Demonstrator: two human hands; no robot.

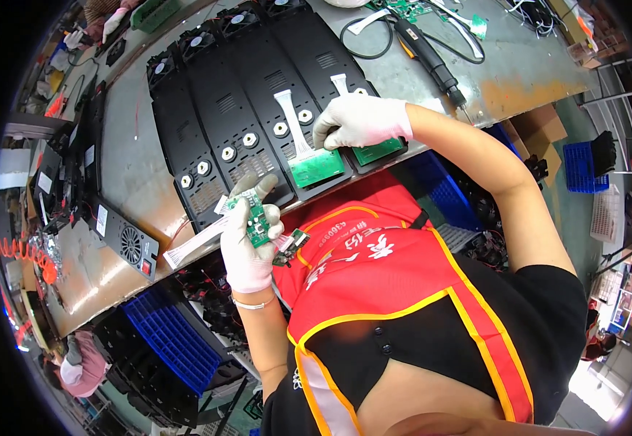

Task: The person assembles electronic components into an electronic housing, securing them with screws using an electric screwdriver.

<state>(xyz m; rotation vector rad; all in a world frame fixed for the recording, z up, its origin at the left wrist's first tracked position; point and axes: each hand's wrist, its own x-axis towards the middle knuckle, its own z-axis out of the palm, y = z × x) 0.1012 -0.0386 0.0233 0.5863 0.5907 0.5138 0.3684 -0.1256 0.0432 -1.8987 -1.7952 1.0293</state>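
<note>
Glossy circuit boards point(317, 170), matt metal panels point(253, 86)

White characters point(380, 248) mark the red apron point(359, 291); digits point(329, 234) too.

A plain green circuit board point(318, 170) lies near the counter's point(123, 145) near edge by your right hand point(365, 122), its white ribbon cable point(292, 122) stretching away from you; another green board point(378, 151) lies beside it. Your left hand point(247, 243) grips a tilted, component-studded board point(258, 218).

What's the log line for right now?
left hand: holding green circuit board | right hand: by second board, touch unclear | black panels: on table
</note>
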